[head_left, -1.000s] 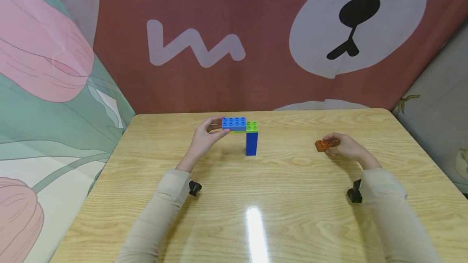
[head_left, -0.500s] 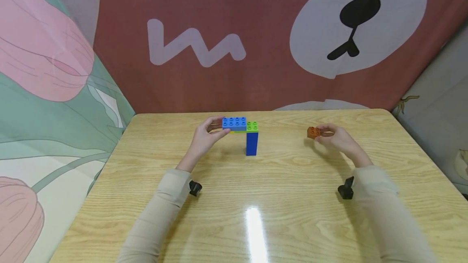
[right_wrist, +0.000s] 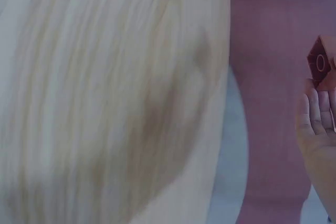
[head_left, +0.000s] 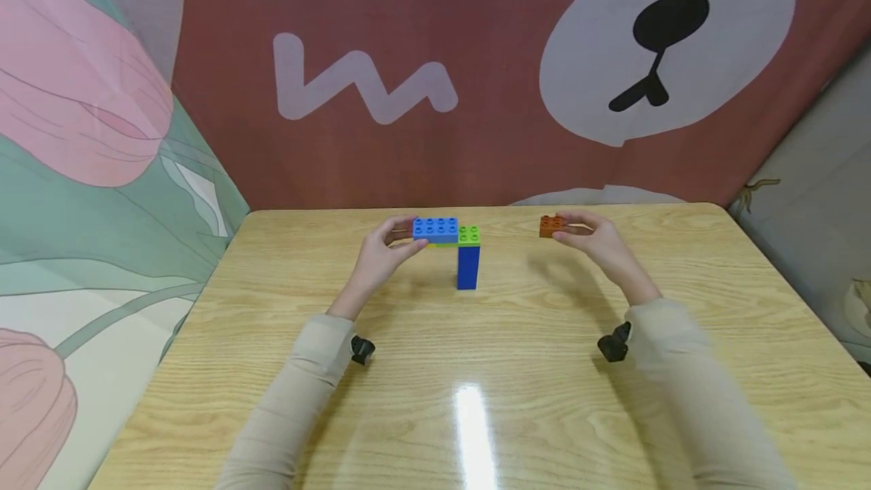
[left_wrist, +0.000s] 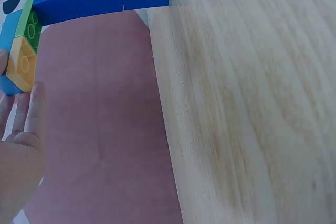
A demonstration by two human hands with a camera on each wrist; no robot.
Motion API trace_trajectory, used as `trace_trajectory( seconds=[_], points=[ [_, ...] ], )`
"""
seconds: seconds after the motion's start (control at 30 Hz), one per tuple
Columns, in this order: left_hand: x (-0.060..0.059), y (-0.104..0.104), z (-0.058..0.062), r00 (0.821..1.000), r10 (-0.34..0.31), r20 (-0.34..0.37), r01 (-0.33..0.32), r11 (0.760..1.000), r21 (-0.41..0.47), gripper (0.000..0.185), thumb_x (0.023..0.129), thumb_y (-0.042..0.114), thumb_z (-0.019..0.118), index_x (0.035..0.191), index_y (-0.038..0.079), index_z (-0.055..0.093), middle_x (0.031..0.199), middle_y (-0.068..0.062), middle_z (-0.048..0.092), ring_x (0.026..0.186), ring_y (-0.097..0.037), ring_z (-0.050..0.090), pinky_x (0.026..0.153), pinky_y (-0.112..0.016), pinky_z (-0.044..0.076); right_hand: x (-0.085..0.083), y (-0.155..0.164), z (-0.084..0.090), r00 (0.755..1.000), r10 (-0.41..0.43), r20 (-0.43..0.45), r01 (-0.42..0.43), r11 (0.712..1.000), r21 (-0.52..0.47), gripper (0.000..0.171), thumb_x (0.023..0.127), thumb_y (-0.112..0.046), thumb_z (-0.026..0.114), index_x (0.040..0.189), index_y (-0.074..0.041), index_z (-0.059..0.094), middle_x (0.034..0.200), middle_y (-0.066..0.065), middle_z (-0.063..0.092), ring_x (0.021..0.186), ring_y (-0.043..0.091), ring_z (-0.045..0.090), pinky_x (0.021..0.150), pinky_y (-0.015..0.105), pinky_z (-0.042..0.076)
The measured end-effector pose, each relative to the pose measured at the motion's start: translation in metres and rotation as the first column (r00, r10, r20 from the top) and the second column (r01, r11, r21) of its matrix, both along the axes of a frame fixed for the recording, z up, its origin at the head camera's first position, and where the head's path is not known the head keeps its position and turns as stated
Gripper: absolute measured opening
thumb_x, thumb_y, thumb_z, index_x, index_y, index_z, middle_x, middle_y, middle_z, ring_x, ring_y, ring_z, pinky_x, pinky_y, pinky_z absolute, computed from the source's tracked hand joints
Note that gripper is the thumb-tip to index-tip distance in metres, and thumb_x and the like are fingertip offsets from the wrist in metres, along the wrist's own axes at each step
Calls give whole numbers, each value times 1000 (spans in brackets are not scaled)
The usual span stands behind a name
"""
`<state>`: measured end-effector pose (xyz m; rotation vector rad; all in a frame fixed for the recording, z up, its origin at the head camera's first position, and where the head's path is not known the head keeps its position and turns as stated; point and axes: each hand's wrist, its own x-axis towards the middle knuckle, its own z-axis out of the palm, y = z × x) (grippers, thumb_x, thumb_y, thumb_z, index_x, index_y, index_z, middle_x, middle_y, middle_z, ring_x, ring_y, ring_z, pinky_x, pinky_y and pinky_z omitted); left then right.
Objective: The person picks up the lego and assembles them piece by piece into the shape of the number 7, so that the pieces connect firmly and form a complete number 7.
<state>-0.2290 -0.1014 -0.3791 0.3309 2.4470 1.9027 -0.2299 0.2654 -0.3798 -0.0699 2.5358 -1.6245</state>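
My left hand (head_left: 379,249) pinches the left end of a light blue building brick (head_left: 435,228) with two rows of studs. This brick sits atop a structure, beside the bare studs of a green brick (head_left: 469,234). A dark blue column (head_left: 467,269) of stacked blocks supports the green one. In the left wrist view a yellow-orange brick (left_wrist: 22,64) is attached under the light blue one, next to the green. Raised above the table on the right, my right hand (head_left: 602,246) pinches a small orange-brown brick (head_left: 550,227), apart from the structure. Its hollow underside shows in the right wrist view.
Everything is over a wooden table (head_left: 531,369), whose far edge lies just behind the hands. A printed cloth (head_left: 490,150) hangs behind it. Black devices, such as the wrist camera (head_left: 615,342), are worn at both cuffs.
My right hand has lifted the orange-brown brick and carried it left and farther away, toward the structure. My left hand and the structure have stayed in place.
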Motion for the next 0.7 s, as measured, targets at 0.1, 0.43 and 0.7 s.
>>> trace_trajectory(
  seconds=[0.1,0.43,0.7],
  points=[
    [0,0,-1,1000,-1,-2,1,1000,-6,47,86,16,72,130,10,56,126,-12,59,118,-25,58,96,-33,54,-1,-14,5,1000,18,-15,-19,1000,-16,62,92,-34,64,143,-7,42,138,4,45,109,-1,51,108,43,41],
    [0,-1,0,1000,-3,2,3,1000,-23,47,86,18,72,130,13,56,128,-9,58,119,-24,58,95,-34,54,0,-64,21,991,81,-107,-90,992,-86,52,94,-25,62,141,-10,45,146,10,44,129,28,47,104,41,47],
    [0,-1,-1,1000,-8,2,8,1000,-11,46,86,17,71,130,12,56,127,-10,58,119,-24,58,96,-33,54,4,-95,28,978,159,-136,-173,980,-99,45,93,-16,62,136,-9,49,138,16,52,127,30,52,99,36,52]
  ],
)
